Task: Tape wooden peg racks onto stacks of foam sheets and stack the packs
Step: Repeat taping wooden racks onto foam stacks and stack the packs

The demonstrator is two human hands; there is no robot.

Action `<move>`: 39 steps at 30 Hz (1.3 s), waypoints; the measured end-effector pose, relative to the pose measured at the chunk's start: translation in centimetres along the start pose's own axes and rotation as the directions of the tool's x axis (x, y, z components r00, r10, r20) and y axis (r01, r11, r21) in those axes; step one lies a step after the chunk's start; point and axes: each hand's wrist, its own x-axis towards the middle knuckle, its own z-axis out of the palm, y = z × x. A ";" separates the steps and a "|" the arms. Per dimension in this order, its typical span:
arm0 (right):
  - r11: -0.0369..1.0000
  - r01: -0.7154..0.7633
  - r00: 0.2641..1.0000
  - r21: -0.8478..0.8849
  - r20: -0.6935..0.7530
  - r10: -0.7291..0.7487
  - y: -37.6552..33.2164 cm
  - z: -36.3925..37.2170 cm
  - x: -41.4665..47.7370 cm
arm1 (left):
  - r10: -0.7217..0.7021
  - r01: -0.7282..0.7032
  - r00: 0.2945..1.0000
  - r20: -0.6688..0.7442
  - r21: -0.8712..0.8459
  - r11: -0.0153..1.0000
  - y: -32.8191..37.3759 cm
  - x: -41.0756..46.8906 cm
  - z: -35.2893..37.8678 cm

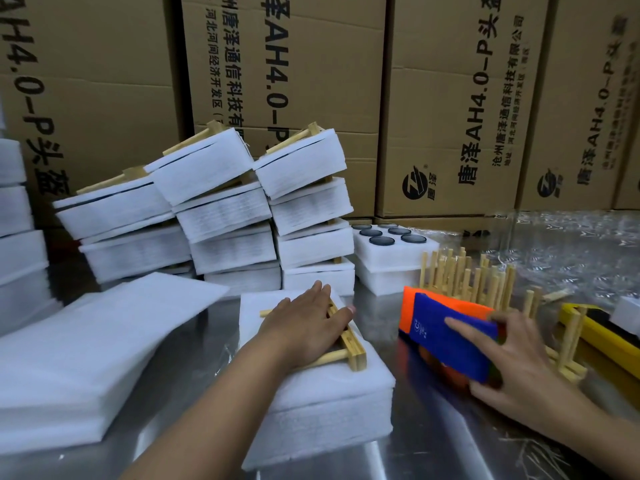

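Pressing flat on a pale wooden peg rack (353, 351), the left hand (304, 327) has its fingers straight and together, so its grip is apart and clamps nothing. The rack lies on its side on top of a square stack of white foam sheets (322, 410), which sits at the near middle of the shiny steel bench (415, 455). The rack's flat base bar runs along the stack's right part, with round pegs sticking out from under the palm.

Just right of the stack, the right hand (519, 362) has its grip clamped on an orange and blue tape dispenser (450, 337). The index finger lies across its blue face and the other fingers wrap its edges. The dispenser is blurred.

A loose pile of larger white foam sheets (86, 358) spreads on the bench to the left. Behind the dispenser stands a cluster of upright wooden peg racks (464, 275), with a yellow plastic tray (602, 337) to their right.

Farther back, finished white foam packs with racks on them (235, 216) are piled in three leaning columns. Beside them a white foam block holding dark round discs (391, 237) rests on more foam. Clear bubble wrap (571, 244) covers the far right of the bench. Tall brown cardboard boxes printed with black lettering (450, 98) line the back.
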 end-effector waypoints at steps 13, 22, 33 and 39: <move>0.964 0.193 0.965 0.183 -0.215 -0.152 -1.5 -1.8 -0.4 | -0.010 -0.025 0.999 -0.045 -0.715 0.698 -1.9 -0.7 -3.3; -0.054 -0.547 0.835 0.836 0.549 0.030 -12.3 3.1 7.6 | -0.523 -0.099 0.841 -0.141 -0.989 0.108 -9.0 -0.5 1.8; -0.617 -0.503 0.793 0.605 0.607 -0.051 -13.4 3.2 8.5 | -0.376 -0.058 0.923 -0.085 -0.995 0.083 -5.4 -3.1 0.3; -0.720 -0.398 0.860 0.569 0.505 -0.076 -11.7 1.8 8.4 | -0.369 -0.062 0.928 -0.052 -0.998 -0.015 -2.6 -2.5 -1.8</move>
